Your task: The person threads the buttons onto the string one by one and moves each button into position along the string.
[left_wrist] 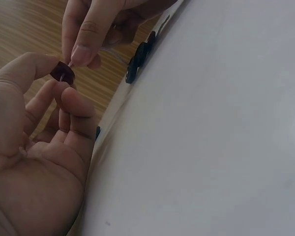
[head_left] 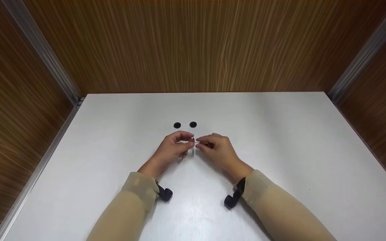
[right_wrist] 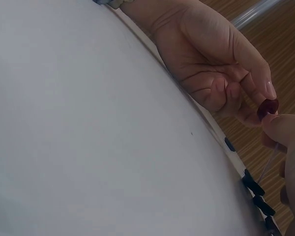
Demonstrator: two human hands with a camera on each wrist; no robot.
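White table [head_left: 280,150]; fingers [left_wrist: 81,51] half hide red bead [left_wrist: 64,73].

No readable text, labels, brands or numbers anywhere, table, walls and sleeves all unmarked

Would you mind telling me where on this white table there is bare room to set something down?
The table is bare right of the right hand, left of the left hand, and along the far edge. It is crowded mid-table, where both hands pinch a small dark bead just before two black discs.
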